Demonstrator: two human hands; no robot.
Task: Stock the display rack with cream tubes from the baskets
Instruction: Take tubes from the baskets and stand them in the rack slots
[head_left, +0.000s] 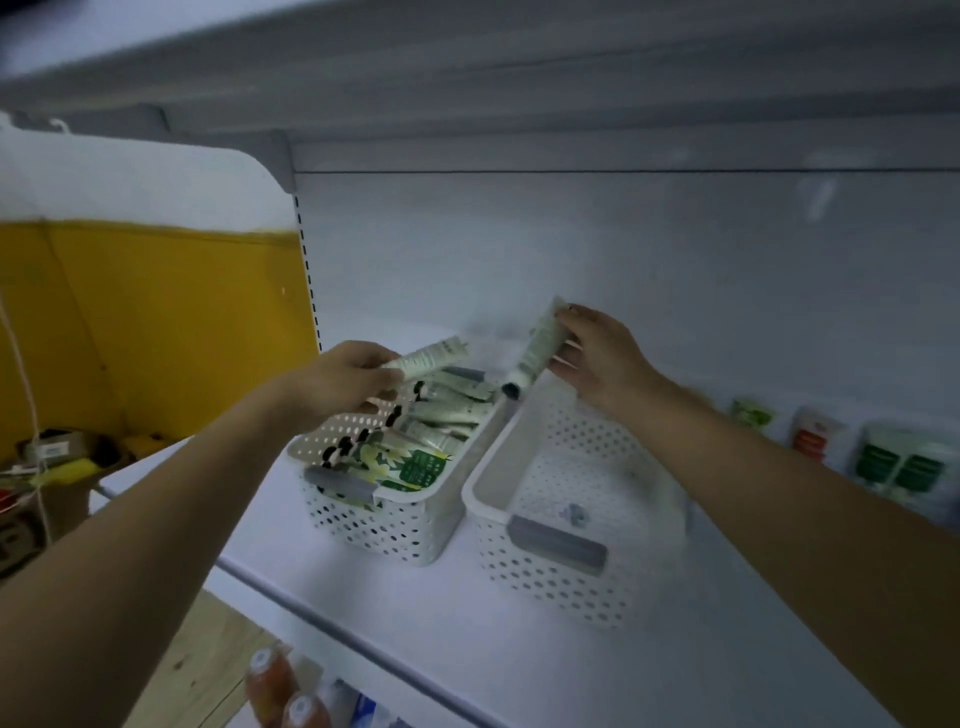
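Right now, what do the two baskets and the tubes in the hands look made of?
Left basket and right basket: likely matt white moulded plastic, given the even holes and thick rims. Left tube and right tube: probably soft printed plastic or laminate, with flat crimped ends; blur leaves it open.

baskets: white, perforated, grey handles | tubes: pale green, dark caps | side panel: yellow

one cream tube held by left hand over full basket, another tube pinched by right hand above emptier basket, both baskets set on white shelf
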